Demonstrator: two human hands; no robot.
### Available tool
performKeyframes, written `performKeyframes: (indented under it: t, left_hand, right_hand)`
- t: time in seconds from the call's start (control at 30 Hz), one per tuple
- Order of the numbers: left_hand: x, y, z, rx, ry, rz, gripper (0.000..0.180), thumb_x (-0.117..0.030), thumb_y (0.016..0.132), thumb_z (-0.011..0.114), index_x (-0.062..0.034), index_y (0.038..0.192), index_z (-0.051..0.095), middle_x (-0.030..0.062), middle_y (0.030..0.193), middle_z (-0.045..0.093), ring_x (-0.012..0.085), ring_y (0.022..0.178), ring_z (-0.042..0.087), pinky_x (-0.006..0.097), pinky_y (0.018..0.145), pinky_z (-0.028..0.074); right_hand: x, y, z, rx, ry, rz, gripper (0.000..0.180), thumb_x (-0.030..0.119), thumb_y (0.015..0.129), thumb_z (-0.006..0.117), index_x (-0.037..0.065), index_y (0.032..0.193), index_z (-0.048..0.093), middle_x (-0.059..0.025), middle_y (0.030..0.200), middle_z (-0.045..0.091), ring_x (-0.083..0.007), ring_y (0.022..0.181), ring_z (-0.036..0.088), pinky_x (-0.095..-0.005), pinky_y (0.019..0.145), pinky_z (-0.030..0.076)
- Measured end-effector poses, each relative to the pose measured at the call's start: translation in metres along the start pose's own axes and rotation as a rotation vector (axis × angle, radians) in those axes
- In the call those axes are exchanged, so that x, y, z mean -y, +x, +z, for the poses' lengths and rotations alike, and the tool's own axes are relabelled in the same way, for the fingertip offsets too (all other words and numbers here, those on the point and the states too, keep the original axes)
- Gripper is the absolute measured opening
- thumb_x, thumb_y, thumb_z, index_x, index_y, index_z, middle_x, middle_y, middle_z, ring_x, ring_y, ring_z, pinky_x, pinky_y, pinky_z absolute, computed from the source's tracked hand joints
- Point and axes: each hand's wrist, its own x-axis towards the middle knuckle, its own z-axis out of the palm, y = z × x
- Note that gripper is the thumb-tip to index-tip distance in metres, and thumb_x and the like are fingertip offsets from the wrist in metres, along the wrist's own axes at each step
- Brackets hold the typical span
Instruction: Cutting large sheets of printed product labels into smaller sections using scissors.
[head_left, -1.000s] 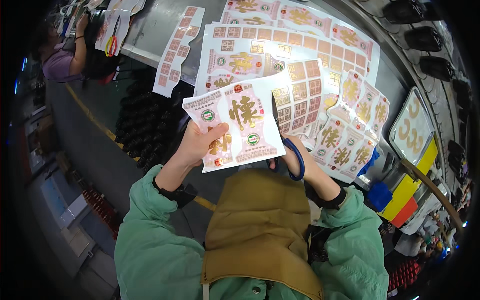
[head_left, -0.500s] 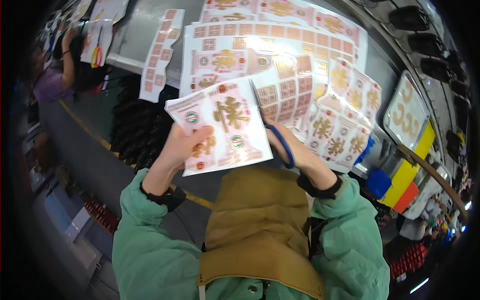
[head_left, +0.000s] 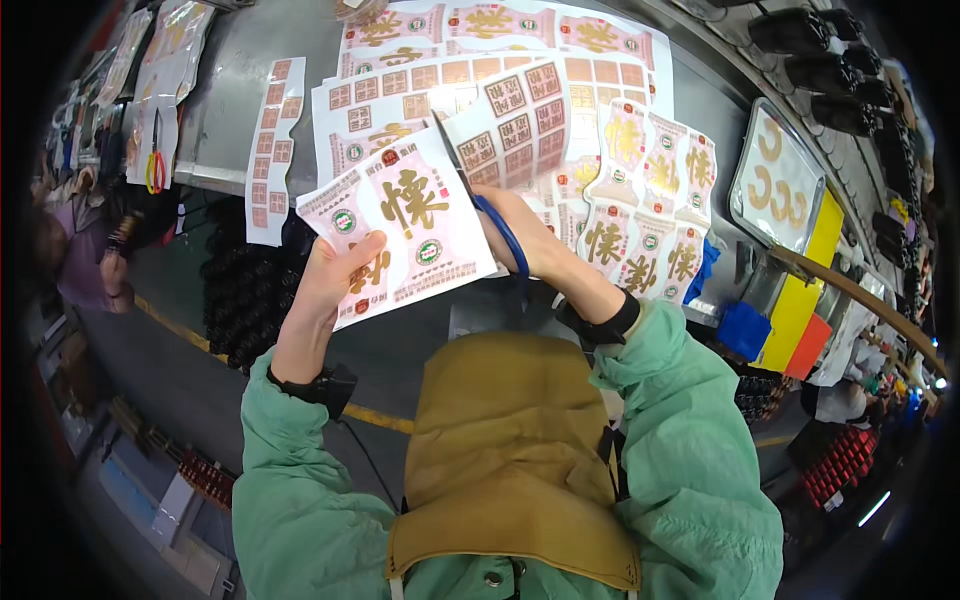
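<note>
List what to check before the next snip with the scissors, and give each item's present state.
1. Left hand grips the printed sheet at its lower left corner: ok.
2. Right hand is in the blue-handled scissors: ok.
3. Blades lie along the sheet's right edge: ok.
4. Left fingers are away from the blades: ok.
5. Blades follow a printed cut line: cannot tell.
6. Sheet is held above the other printed sheets on the table, not caught with them: cannot tell.

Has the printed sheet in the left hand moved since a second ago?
Cannot tell: the camera shifted too. The printed sheet sits much the same against the sheets on the table.
</note>
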Motion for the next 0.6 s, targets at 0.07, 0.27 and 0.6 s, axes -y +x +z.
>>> performKeyframes:
  t: [0.07, 0.27, 0.6]
  left_hand:
    - [0.001, 0.012, -0.001, 0.011, 0.019, 0.001, 0.031, -0.003, 0.088, 0.062, 0.0027, 0.117, 0.054, 0.0094, 0.105, 0.065, 0.0138, 0.088, 0.065, 0.028, 0.074, 0.054]
    - [0.018, 0.021, -0.004, -0.066, -0.06, -0.024, 0.038, -0.003, 0.087, 0.063, 0.0034, 0.122, 0.049, 0.0108, 0.112, 0.063, 0.0174, 0.093, 0.065, 0.032, 0.079, 0.054]
    - [0.038, 0.015, -0.01, -0.049, -0.265, -0.092, 0.044, -0.001, 0.089, 0.06, 0.0015, 0.129, 0.044, 0.0109, 0.122, 0.056, 0.0201, 0.108, 0.059, 0.035, 0.09, 0.05]
  right_hand:
    - [0.001, 0.002, 0.003, -0.086, -0.01, -0.029, 0.034, 0.024, 0.085, 0.059, -0.009, 0.078, 0.061, -0.0129, 0.056, 0.057, -0.0151, 0.053, 0.056, -0.034, 0.052, 0.043]
    - [-0.012, 0.011, 0.002, -0.114, -0.165, 0.028, 0.041, 0.032, 0.083, 0.063, -0.008, 0.075, 0.062, -0.0182, 0.06, 0.06, -0.0202, 0.057, 0.057, -0.0369, 0.057, 0.045]
    - [0.003, -0.033, -0.088, -0.578, -0.503, 0.052, 0.044, 0.032, 0.078, 0.075, -0.007, 0.087, 0.057, -0.0194, 0.067, 0.062, -0.032, 0.06, 0.062, -0.0387, 0.058, 0.047]
